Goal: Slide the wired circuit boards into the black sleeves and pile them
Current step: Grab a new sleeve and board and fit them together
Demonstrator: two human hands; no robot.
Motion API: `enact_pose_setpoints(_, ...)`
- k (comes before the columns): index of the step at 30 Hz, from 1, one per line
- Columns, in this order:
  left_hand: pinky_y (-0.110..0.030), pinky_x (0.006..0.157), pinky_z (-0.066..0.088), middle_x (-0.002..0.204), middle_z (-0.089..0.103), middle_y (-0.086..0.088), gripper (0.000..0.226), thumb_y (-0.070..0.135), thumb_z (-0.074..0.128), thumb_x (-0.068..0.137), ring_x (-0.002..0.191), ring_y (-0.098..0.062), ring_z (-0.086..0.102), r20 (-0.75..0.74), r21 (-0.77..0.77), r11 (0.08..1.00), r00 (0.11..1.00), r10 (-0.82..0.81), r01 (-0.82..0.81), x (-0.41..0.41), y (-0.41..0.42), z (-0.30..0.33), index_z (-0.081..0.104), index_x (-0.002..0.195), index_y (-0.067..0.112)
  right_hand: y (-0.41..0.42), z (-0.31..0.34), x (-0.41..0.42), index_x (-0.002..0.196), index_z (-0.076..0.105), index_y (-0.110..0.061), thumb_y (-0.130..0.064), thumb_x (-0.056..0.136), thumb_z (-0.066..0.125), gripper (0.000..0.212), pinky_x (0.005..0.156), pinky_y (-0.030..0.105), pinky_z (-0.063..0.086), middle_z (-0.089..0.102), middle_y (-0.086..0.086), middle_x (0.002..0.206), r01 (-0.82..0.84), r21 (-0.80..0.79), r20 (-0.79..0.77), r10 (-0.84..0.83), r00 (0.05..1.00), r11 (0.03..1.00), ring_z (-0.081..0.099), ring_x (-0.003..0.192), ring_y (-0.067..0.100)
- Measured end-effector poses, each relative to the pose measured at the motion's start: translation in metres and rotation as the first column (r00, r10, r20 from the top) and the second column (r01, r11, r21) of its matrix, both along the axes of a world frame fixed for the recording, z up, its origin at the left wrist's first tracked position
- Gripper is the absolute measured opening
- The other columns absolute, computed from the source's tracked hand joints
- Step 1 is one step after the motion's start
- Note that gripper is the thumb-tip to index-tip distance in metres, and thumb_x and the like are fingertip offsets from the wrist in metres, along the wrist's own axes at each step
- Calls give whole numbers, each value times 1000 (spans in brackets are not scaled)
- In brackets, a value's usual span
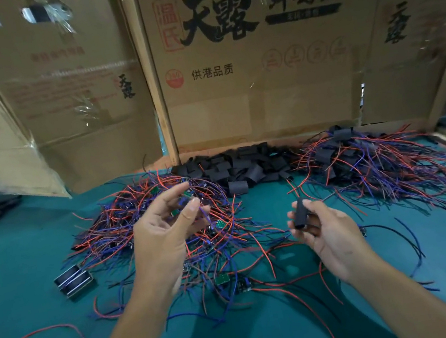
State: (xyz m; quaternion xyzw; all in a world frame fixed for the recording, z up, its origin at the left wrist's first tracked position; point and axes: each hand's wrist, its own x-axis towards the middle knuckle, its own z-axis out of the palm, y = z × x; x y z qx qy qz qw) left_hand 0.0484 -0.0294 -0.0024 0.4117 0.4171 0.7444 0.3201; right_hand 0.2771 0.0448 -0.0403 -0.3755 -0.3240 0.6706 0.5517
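Right hand [329,236] pinches a black sleeve [301,213]; left hand [162,237], beside it, pinches a blue wire [205,214] over the tabletop [30,287].

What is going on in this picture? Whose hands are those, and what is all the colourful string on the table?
The picture comes from a camera worn on a person's head, so you see their own two hands from above. There is no machine here.

The "string" is thin red, blue and black wire. Each bunch is joined to a small green circuit board. A big tangled heap of wired boards lies on the green table.

Behind it, by the cardboard boxes, sits a pile of black sleeves, like short flat tubes. To the right is a pile of wired sleeves, which look finished.

The right hand holds one black sleeve. The left hand pinches a wire with its fingers above the heap. A small metal part lies at the left.
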Motion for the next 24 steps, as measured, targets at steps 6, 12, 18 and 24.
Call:
enact_pose_setpoints(6,-27,67,60,89,68,-6,33,-2,70,82,77,-20,72,19,31,995,996,90,-90,-5,-2,2,68,114,7,-3,-5,-5,95,66,-10,1,91,62,13,68,23,57,68,11,92,-189,299,421,48,906,936,64,76,18)
enact_pose_setpoints(12,-23,68,58,90,65,-12,30,-3,71,81,79,-20,70,148,40,992,982,115,-122,-10,-1,7,68,110,8,-3,-12,3,110,63,-30,-7,86,69,34,93,16,44,68,-12,108,-569,385,854,-47,518,726,61,107,4)
enact_pose_setpoints(18,-20,70,57,90,56,-11,27,-6,67,85,76,-19,71,236,38,993,967,97,-109,-13,2,6,66,110,5,-15,-10,-7,108,63,-33,-15,83,72,32,90,8,41,64,-23,106,-567,519,812,-161,561,639,59,106,-2)
enact_pose_setpoints(24,-17,70,56,86,59,-7,20,-5,64,89,73,-13,71,303,34,996,951,67,-82,-12,3,6,65,105,7,-27,-8,-14,111,64,-25,-10,86,73,30,89,16,49,68,-9,103,-570,467,770,6,638,676,64,101,4)
